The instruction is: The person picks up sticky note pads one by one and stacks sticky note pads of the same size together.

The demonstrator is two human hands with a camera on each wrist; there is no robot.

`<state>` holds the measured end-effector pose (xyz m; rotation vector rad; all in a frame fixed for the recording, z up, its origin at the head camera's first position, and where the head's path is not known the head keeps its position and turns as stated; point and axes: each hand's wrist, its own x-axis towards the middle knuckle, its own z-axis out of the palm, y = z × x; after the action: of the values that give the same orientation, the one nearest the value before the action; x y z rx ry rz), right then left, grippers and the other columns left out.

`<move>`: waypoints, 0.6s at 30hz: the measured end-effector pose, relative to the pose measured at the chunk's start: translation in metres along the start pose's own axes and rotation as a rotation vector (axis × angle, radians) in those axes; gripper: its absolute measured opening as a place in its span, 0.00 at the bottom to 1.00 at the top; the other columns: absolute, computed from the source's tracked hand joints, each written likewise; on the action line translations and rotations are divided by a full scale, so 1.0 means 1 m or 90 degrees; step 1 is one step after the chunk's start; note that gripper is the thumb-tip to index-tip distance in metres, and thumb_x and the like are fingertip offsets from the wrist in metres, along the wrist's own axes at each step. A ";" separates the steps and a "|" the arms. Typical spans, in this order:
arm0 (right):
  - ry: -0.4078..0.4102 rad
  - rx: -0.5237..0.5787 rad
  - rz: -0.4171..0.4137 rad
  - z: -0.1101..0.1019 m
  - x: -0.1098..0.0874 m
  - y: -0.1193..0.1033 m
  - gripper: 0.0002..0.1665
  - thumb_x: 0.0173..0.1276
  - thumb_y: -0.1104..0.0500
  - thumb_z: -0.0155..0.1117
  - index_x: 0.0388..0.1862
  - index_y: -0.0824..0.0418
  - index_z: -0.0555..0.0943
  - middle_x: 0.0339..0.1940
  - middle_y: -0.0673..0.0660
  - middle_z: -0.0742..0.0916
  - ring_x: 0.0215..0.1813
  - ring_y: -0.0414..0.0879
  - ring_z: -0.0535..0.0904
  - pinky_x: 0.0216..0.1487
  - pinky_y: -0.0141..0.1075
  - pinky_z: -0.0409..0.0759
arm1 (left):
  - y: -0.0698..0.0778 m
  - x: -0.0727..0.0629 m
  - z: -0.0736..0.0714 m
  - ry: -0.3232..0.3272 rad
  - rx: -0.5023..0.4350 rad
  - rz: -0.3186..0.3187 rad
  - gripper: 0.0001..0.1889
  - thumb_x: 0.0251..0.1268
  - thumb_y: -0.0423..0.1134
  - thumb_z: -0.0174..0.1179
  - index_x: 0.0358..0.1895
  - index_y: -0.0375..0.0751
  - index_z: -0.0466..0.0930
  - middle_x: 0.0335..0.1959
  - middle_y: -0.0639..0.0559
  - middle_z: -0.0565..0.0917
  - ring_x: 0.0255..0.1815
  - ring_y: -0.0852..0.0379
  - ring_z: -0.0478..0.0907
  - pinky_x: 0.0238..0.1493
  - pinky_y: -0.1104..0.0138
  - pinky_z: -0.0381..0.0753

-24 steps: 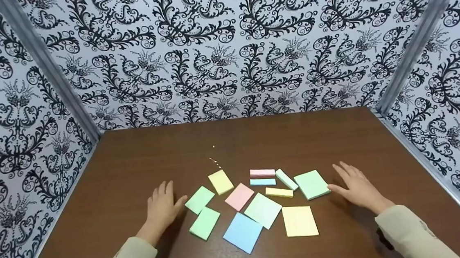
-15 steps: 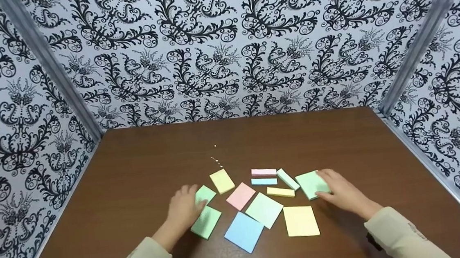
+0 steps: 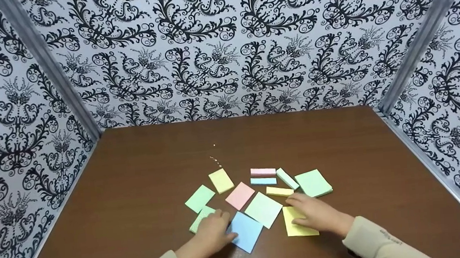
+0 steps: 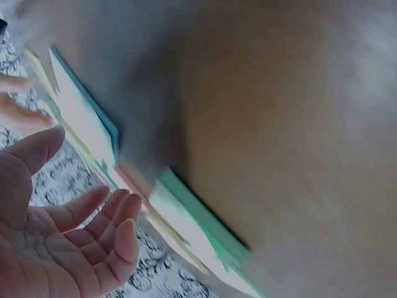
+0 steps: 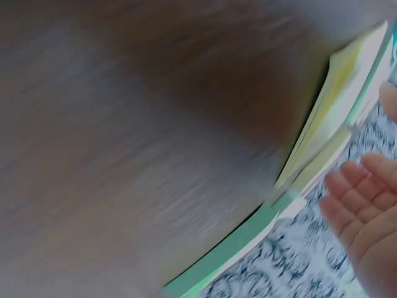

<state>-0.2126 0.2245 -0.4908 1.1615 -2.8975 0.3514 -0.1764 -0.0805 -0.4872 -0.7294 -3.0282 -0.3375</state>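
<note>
My left hand is over the inner edge of the lower green sticky-note pad, its thumb overlapping the left side of the blue pad. In the left wrist view its fingers are loosely bent with nothing in them. Above the large yellow pad hovers my right hand, covering part of that pad. The right wrist view shows the fingers fairly straight and holding nothing. Between the hands lies a pale green square pad, touching the blue pad's corner.
Farther back lie a green pad, a small yellow pad, a pink pad and a mint pad. Narrow pink, blue, mint and yellow strips sit mid-table. Patterned walls enclose the brown table.
Both hands have come inward and nearer the body: the left from beside the green pads toward the blue pad, the right from the mint pad to the yellow one. The pads lie where they were.
</note>
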 end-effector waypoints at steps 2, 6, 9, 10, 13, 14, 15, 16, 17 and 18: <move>0.002 -0.013 0.003 0.004 0.006 -0.006 0.29 0.58 0.53 0.65 0.52 0.71 0.73 0.51 0.64 0.77 0.54 0.56 0.74 0.53 0.47 0.72 | 0.007 0.001 0.004 0.013 0.028 0.018 0.26 0.48 0.54 0.66 0.42 0.36 0.75 0.31 0.47 0.74 0.30 0.51 0.74 0.27 0.61 0.73; -0.007 -0.030 0.014 0.010 0.019 -0.018 0.33 0.57 0.48 0.65 0.51 0.73 0.74 0.50 0.65 0.78 0.53 0.56 0.74 0.53 0.46 0.72 | 0.021 0.002 0.010 0.044 0.094 0.052 0.31 0.46 0.57 0.65 0.46 0.36 0.74 0.33 0.47 0.73 0.32 0.51 0.74 0.29 0.63 0.73; -0.002 -0.044 0.011 0.014 0.025 -0.026 0.34 0.57 0.45 0.65 0.49 0.73 0.74 0.49 0.65 0.77 0.51 0.56 0.74 0.51 0.46 0.73 | 0.030 0.005 0.012 0.038 0.127 0.058 0.30 0.47 0.60 0.64 0.46 0.39 0.74 0.33 0.48 0.72 0.32 0.53 0.73 0.30 0.63 0.73; 0.002 -0.045 0.009 0.015 0.027 -0.029 0.34 0.57 0.45 0.65 0.48 0.73 0.74 0.49 0.65 0.77 0.50 0.55 0.74 0.49 0.45 0.74 | 0.032 0.006 0.012 0.033 0.137 0.057 0.30 0.47 0.60 0.63 0.46 0.40 0.74 0.33 0.48 0.72 0.33 0.53 0.73 0.31 0.63 0.74; 0.007 -0.038 0.020 0.020 0.032 -0.034 0.33 0.56 0.44 0.64 0.47 0.71 0.75 0.47 0.63 0.76 0.46 0.53 0.73 0.44 0.44 0.75 | 0.033 0.010 0.014 0.035 0.164 0.049 0.29 0.49 0.60 0.62 0.46 0.41 0.74 0.35 0.47 0.73 0.35 0.52 0.73 0.34 0.62 0.74; 0.005 -0.033 0.026 0.021 0.033 -0.035 0.32 0.56 0.44 0.64 0.46 0.71 0.75 0.47 0.63 0.76 0.45 0.53 0.73 0.43 0.44 0.75 | 0.033 0.012 0.015 0.040 0.174 0.048 0.28 0.50 0.60 0.61 0.46 0.41 0.73 0.35 0.48 0.74 0.35 0.52 0.73 0.35 0.62 0.75; 0.006 -0.028 0.032 0.022 0.035 -0.036 0.32 0.56 0.44 0.64 0.46 0.70 0.75 0.46 0.63 0.75 0.44 0.52 0.72 0.43 0.44 0.74 | 0.031 0.013 0.016 0.047 0.182 0.048 0.27 0.51 0.59 0.61 0.45 0.41 0.73 0.35 0.48 0.74 0.35 0.52 0.73 0.35 0.61 0.75; 0.006 -0.024 0.037 0.024 0.035 -0.037 0.31 0.56 0.44 0.64 0.45 0.70 0.75 0.46 0.62 0.75 0.43 0.52 0.72 0.42 0.44 0.74 | 0.030 0.014 0.017 0.054 0.190 0.050 0.26 0.52 0.59 0.61 0.45 0.41 0.73 0.35 0.48 0.74 0.35 0.52 0.73 0.35 0.61 0.75; 0.005 -0.023 0.043 0.026 0.036 -0.037 0.31 0.56 0.44 0.64 0.44 0.70 0.75 0.45 0.62 0.75 0.43 0.52 0.72 0.41 0.44 0.74 | 0.028 0.016 0.017 0.057 0.194 0.053 0.25 0.53 0.58 0.60 0.44 0.41 0.73 0.35 0.49 0.74 0.35 0.53 0.73 0.36 0.62 0.75; 0.005 -0.021 0.047 0.027 0.037 -0.038 0.30 0.56 0.44 0.64 0.43 0.70 0.75 0.45 0.62 0.75 0.42 0.52 0.71 0.41 0.44 0.74 | 0.027 0.017 0.018 0.057 0.200 0.059 0.24 0.54 0.58 0.59 0.43 0.42 0.74 0.35 0.49 0.74 0.34 0.53 0.73 0.36 0.62 0.75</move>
<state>-0.2112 0.1673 -0.5060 1.0499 -2.9334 0.3075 -0.1787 -0.0459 -0.4979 -0.7985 -2.8520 0.1040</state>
